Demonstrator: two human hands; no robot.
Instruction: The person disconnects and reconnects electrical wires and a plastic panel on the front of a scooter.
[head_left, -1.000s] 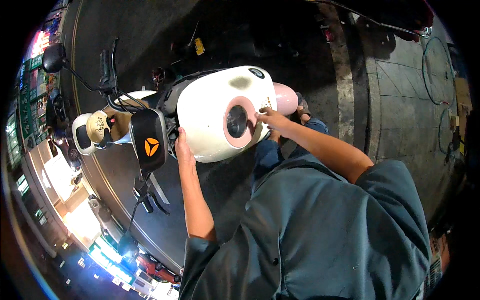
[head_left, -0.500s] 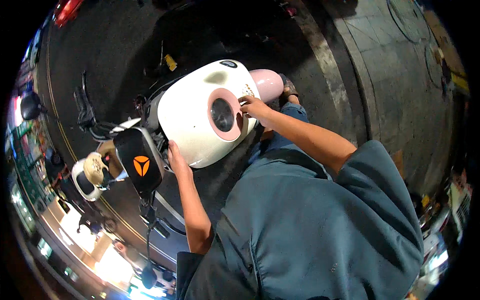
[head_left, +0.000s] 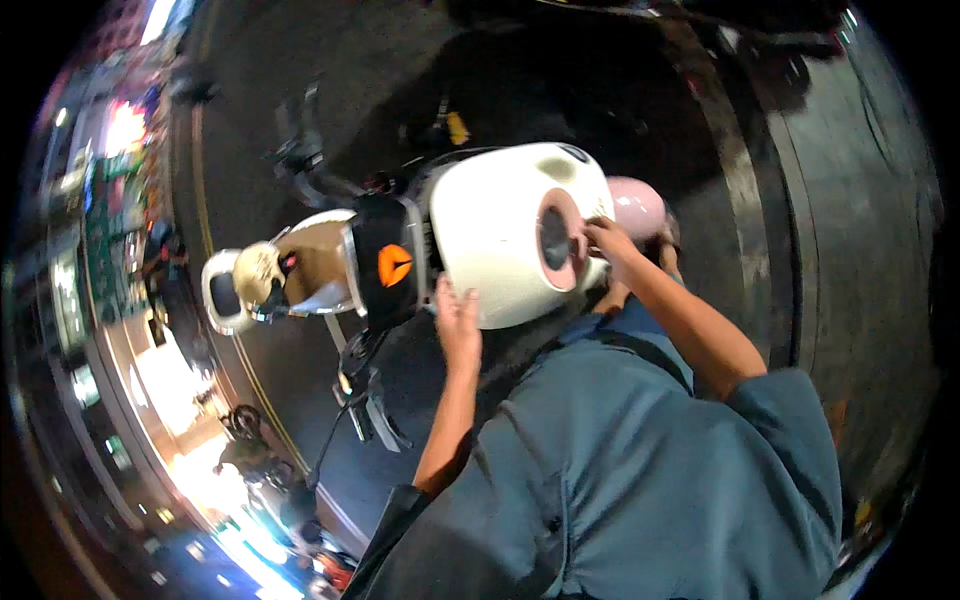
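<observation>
A scooter's rounded white front panel (head_left: 485, 235) fills the middle of the head view, with a pink headlight ring (head_left: 574, 222) around a dark round lens (head_left: 553, 238). My left hand (head_left: 458, 320) grips the panel's near left edge, with the fingertips resting on the white surface. At the ring's right side, the fingers of my right hand (head_left: 606, 242) are curled and pressed together; what they pinch is hidden. Just beyond that hand lies the pink front fender (head_left: 636, 207). The black dashboard (head_left: 390, 258) with an orange emblem stands left of the panel.
Handlebar parts (head_left: 372, 385) stick out near my left forearm. A pale gold helmet (head_left: 259, 272) sits farther left on the scooter. Dark asphalt with yellow lines (head_left: 262, 390) surrounds it, and a curb (head_left: 795, 230) runs along the right. Bright shopfronts are blurred at the left.
The view has turned, so the scooter and both hands appear farther right. My hands keep roughly the same places on the panel and by the ring.
</observation>
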